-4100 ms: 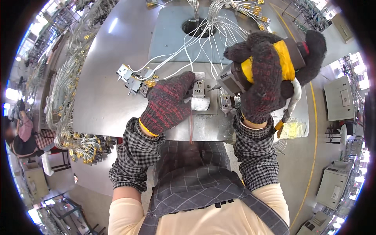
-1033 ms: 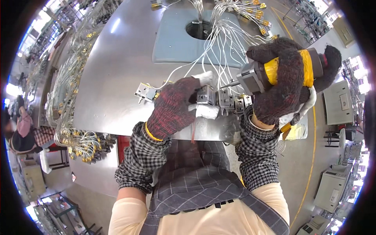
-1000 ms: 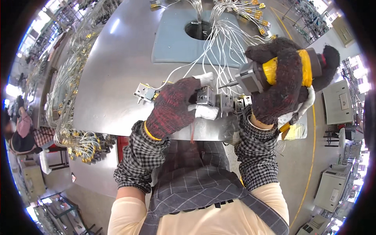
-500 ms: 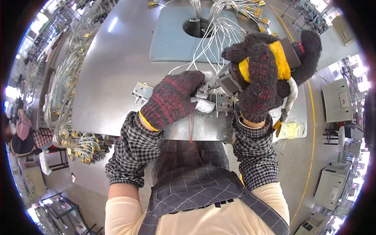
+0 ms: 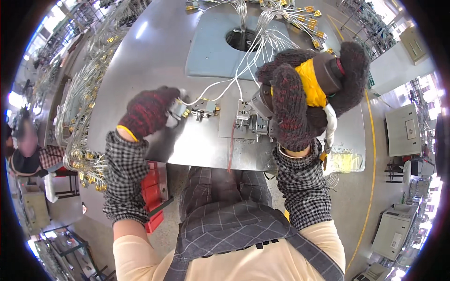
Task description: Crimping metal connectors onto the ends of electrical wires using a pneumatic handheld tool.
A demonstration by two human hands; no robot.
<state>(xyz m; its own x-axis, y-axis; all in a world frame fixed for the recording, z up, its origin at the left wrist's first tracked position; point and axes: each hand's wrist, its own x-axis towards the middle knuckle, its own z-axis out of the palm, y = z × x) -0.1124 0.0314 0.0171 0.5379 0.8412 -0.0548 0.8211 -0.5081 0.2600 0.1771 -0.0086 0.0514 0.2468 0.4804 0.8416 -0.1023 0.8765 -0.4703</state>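
Note:
My left hand (image 5: 149,111), in a dark red-and-black knit glove, is closed round a small grey metal switch-like part (image 5: 178,110) left of the table's middle, with a white wire running to it. Beside that hand lies a similar small metal part with brass terminals (image 5: 205,109). My right hand (image 5: 300,96), gloved too, grips a power tool (image 5: 311,80) bound with yellow tape, a white-wrapped cord hanging from it. The tool's front end is over a metal fixture (image 5: 259,124), its tip hidden. A wired metal part (image 5: 243,111) sits at the fixture's left.
A blue-grey plate (image 5: 206,56) with a round hole lets up a bundle of white wires (image 5: 267,35) with brass-coloured ends. A red strand (image 5: 231,150) hangs over the steel table's (image 5: 117,93) front edge. Red bins (image 5: 154,187) stand below. Wire harnesses (image 5: 84,117) hang at left.
My left hand has moved left from the fixture and now holds a small metal part. The right hand with the power tool has shifted slightly left.

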